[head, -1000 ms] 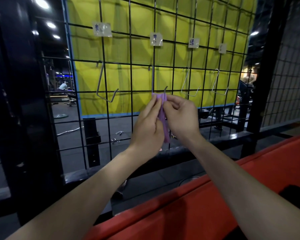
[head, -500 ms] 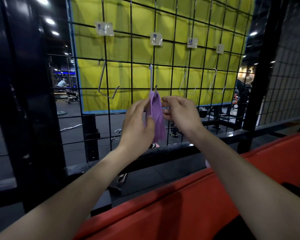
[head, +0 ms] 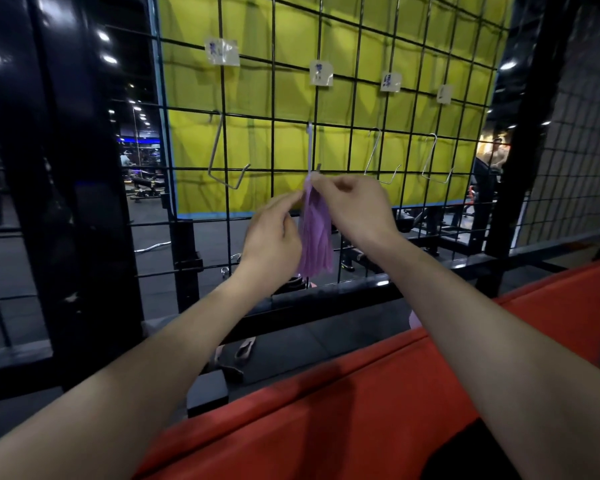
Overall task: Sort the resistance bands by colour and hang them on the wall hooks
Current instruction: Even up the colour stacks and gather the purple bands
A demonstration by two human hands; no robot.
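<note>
Behind a black wire grid hangs a yellow backing, with four paper labels and four wire hooks along it. Purple resistance bands hang as a bunch at the second hook, seemingly looped over it. Right hand pinches the bunch's top; left hand has fingers curled, fingertips touching the bands' upper edge. Below lies a red worktop.

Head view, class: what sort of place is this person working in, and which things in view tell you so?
Most likely a gym. Purple resistance bands hang from a hook on a wire grid, with more labelled hooks alongside. Behind the grid, weight benches stand on dark flooring, and a person is by a machine.
</note>
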